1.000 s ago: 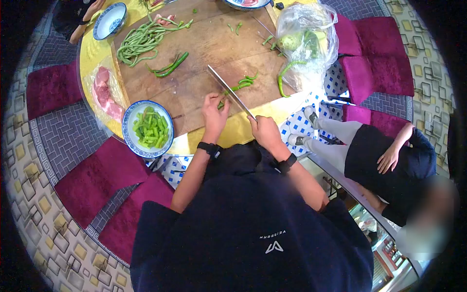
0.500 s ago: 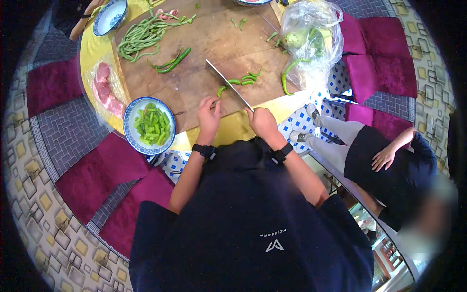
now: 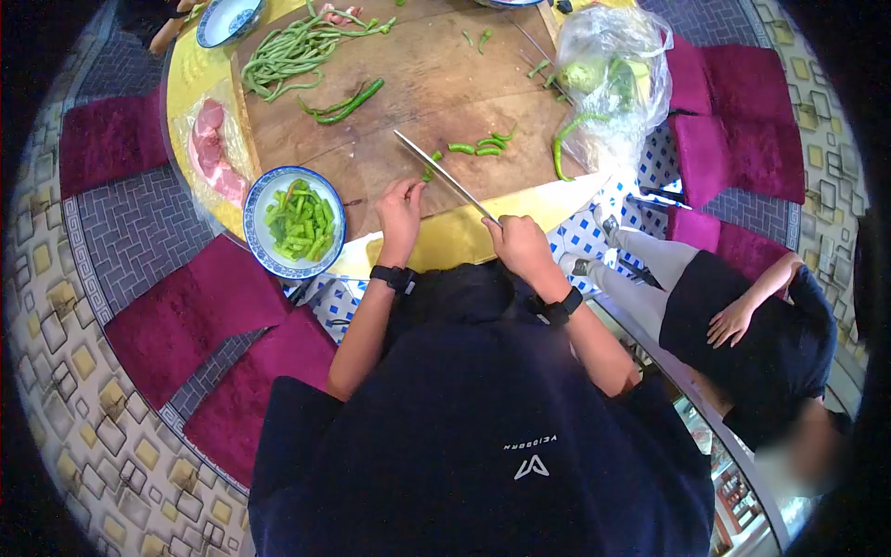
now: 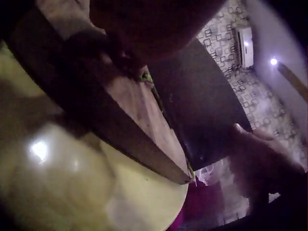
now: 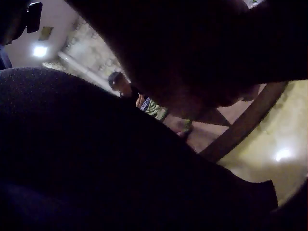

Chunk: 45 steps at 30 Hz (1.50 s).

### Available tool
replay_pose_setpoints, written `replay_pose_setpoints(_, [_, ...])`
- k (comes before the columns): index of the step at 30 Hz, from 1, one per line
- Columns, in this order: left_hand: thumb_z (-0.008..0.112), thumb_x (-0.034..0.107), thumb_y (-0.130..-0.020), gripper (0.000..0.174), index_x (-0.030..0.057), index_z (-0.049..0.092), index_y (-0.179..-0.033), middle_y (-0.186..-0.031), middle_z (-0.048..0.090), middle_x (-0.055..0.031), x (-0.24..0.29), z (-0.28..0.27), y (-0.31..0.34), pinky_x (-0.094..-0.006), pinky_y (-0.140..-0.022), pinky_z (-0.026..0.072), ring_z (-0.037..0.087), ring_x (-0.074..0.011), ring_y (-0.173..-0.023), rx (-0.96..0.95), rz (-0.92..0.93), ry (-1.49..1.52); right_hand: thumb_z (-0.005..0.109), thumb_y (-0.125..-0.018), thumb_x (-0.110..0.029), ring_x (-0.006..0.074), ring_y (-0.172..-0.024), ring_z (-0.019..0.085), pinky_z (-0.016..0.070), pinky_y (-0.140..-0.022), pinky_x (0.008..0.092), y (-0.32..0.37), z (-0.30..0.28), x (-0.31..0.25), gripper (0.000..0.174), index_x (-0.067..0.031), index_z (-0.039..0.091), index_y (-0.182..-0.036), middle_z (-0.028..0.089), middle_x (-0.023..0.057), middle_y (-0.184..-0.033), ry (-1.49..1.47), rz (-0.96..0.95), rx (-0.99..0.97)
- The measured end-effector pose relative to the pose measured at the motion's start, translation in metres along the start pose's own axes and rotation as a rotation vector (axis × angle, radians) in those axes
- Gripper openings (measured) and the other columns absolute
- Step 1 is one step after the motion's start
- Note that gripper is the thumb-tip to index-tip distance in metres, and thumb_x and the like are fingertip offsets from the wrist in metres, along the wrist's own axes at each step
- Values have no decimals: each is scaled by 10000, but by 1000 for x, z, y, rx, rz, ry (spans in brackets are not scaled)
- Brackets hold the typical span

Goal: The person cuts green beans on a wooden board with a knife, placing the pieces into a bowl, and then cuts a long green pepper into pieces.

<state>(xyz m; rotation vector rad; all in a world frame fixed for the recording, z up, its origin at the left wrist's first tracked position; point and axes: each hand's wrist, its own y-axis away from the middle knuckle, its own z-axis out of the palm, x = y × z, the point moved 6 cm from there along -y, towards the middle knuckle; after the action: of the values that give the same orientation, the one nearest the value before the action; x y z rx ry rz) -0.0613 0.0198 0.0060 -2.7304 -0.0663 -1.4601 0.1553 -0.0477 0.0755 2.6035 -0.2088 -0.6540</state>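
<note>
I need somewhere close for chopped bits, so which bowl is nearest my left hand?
The bowl holding chopped green pieces, just left of your left hand. The upper-left bowl and the one cut off at the top edge are farther away.

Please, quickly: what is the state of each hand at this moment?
Left hand: close to a green pepper piece; whether it grips anything cannot be told.
Right hand: closed, holding the knife.
</note>
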Motion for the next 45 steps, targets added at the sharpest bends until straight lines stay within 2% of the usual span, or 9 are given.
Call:
replay_pose_setpoints(13, [739,68,-869,87,9,768,-927,-868,719,-177,-7,2,-4,-379,-674,555,697,-301,-716,-56,-33,3,608,-996,-407,491,-653,638,530,-629,536,-13,14,2,556,44,663,-676,623,309,-672,77,-54,1])
replay_pose_setpoints(19, [681,67,-870,86,-7,704,-908,-896,703,-236,14,-13,-2,-482,-738,545,680,-426,-815,-218,7,-149,597,-982,-456,483,-664,666,553,-630,546,-20,33,16,580,47,694,-711,655,305,-712,106,-157,136])
replay_pose_setpoints(23, [696,19,-842,66,10,662,-899,-841,625,-184,35,-27,-16,-450,-709,522,646,-347,-779,-143,-6,-139,624,-982,-364,493,-720,661,544,-675,561,-13,24,27,476,46,686,-748,649,310,-727,-86,-19,29])
replay_pose_setpoints(27, [692,25,-848,45,6,656,-866,-813,596,-158,50,-29,-66,-428,-682,507,612,-323,-739,-49,139,-204,642,-978,-290,516,-699,636,523,-666,565,25,-23,57,424,61,676,-742,631,318,-718,-273,-99,359])
replay_pose_setpoints(28, [693,37,-857,52,2,655,-854,-824,605,-157,55,-25,-86,-423,-684,511,615,-323,-738,6,201,-201,642,-979,-284,515,-689,633,518,-656,564,31,-29,68,424,66,673,-742,625,318,-708,-222,-18,282])
replay_pose_setpoints(30, [718,87,-863,173,14,685,-1017,-994,661,-199,73,-19,-122,-421,-815,532,653,-355,-908,-47,56,-34,641,-984,-270,511,-672,632,515,-633,556,47,-44,89,426,74,667,-734,615,319,-685,-104,82,244])
replay_pose_setpoints(33, [750,268,-876,522,44,609,-1325,-1330,591,-241,87,6,-138,-471,-1050,447,566,-393,-1229,46,322,-77,621,-1001,-286,491,-654,625,473,-601,543,64,-55,109,457,80,653,-729,599,307,-665,-111,150,236])
replay_pose_setpoints(39, [754,643,-759,972,217,411,-1562,-1611,325,-197,76,97,-62,-559,-1201,214,314,-386,-1475,-419,629,-592,618,-1002,-254,468,-634,628,459,-576,514,94,-42,133,401,69,680,-774,596,294,-657,-218,168,322])
replay_pose_setpoints(45, [676,486,-895,470,177,660,-1248,-1220,621,-94,70,157,-80,-428,-968,464,587,-265,-1138,-428,701,-378,613,-1009,-242,475,-655,618,426,-573,532,117,-32,148,380,63,670,-791,600,292,-682,-219,293,256])
